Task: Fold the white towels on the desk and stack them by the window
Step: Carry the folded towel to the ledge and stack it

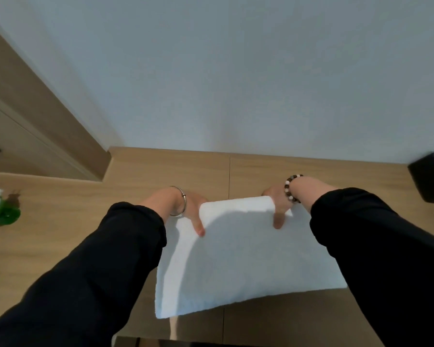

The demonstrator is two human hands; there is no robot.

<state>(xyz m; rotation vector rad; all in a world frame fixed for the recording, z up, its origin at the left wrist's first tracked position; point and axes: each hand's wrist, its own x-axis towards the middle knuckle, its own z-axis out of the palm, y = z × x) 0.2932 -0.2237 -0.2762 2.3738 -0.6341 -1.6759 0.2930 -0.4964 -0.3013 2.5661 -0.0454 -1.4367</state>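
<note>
Far left edge: a green bottle with a white top stood on the desk, blurred, well apart from the work; behind it a pale wood panel ran up the left against a grey wall.

Left of centre: black sleeve reaching forward from the near left; a thin metal bangle on the wrist; left hand clamped on the far left corner of the towel, thumb on top and pointing near, the other fingers tucked behind the folded edge and hidden.

Centre: the towel was white, doubled over, its rounded fold along the far edge between the two hands; it lay on the desk near the middle, the near edge reaching almost to the desk's near rim; its near left corner sat lower than the right, so the cloth looked skewed; a curved shadow crossed its left half; a seam in the desk top ran from the wall toward the towel.

Right of centre: right hand pinching the far right corner of the towel, thumb on top, fingers behind; a bead bracelet, dark and white, on the wrist; second black sleeve coming from the near right.

Far right: a dark box on the desk by the wall, cut off by the frame; what it was I could not tell.
</note>
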